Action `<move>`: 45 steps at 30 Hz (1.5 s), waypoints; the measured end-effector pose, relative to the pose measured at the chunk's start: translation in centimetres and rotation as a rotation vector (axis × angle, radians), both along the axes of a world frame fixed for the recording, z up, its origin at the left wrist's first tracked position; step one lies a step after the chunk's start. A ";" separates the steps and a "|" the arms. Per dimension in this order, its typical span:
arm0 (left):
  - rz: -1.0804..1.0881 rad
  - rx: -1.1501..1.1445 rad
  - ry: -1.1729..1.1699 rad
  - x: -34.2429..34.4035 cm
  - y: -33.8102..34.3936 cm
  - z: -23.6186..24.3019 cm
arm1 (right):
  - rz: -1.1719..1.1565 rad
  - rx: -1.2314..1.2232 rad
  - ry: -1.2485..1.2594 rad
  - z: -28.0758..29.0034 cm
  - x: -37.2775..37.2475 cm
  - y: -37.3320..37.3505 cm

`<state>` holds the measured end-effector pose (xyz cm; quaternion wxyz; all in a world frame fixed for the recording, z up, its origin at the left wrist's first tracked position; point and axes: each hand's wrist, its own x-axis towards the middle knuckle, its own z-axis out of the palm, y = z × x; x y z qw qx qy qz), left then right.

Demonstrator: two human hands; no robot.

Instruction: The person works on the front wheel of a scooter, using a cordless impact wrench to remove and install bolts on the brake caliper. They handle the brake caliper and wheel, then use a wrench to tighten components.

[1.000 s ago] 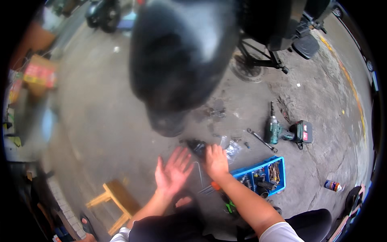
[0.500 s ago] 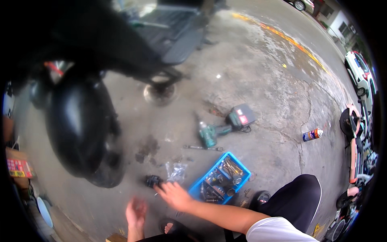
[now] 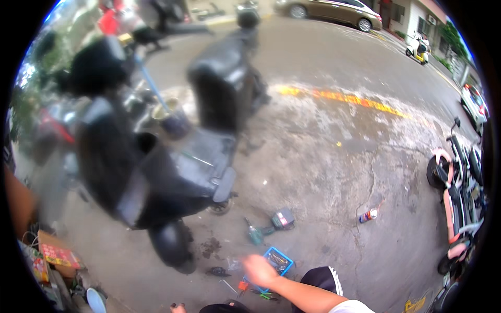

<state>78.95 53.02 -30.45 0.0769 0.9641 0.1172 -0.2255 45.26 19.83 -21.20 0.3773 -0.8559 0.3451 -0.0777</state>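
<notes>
My right hand (image 3: 260, 271) is smeared by motion over the near left side of a blue tray (image 3: 287, 256) of tools and metal parts; whether it holds anything cannot be made out. Only a little of my left hand (image 3: 178, 308) shows at the lower edge, most of it cut off. Left of the tray, on the concrete, lie a small dark mechanical part (image 3: 218, 271), a bent hex key (image 3: 228, 286), an orange piece (image 3: 243, 285) and green-handled pliers (image 3: 267, 296). Beyond the tray rests a green cordless power tool (image 3: 255, 235) with a dark battery (image 3: 283, 219).
A black scooter (image 3: 172, 182) stands at the left, with a screwdriver (image 3: 197, 158) on its footboard. Behind the footboard is a bucket (image 3: 175, 122). A spray can (image 3: 368, 215) stands at the right, before parked pink two-wheelers (image 3: 450, 208). Cardboard (image 3: 58, 250) sits far left.
The view has tilted up, showing the street and whole scooter. My right hand has gone from beside the dark part to the tray's edge; my left has mostly dropped out of view.
</notes>
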 end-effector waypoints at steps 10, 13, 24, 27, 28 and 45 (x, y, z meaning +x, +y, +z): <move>0.087 -0.482 -0.132 -14.7 0.1 29.3 | -0.956 0.123 0.399 13.6 -37.6 6.0; 0.206 -0.564 -0.219 -16.6 2.2 33.4 | -1.128 0.229 0.479 15.0 -46.3 7.7; 0.472 -0.759 -0.107 -24.1 17.0 30.3 | -0.939 0.299 0.327 24.9 -40.1 0.5; 0.474 -0.531 -0.022 -26.2 21.8 28.2 | -0.869 0.460 0.115 25.6 -35.8 -2.0; 0.490 -0.235 -0.064 -27.4 22.8 28.1 | -0.780 0.436 0.076 26.4 -34.2 -2.4; 0.383 -1.140 0.609 -24.3 -0.2 39.1 | -0.313 0.408 0.519 27.0 -27.1 6.0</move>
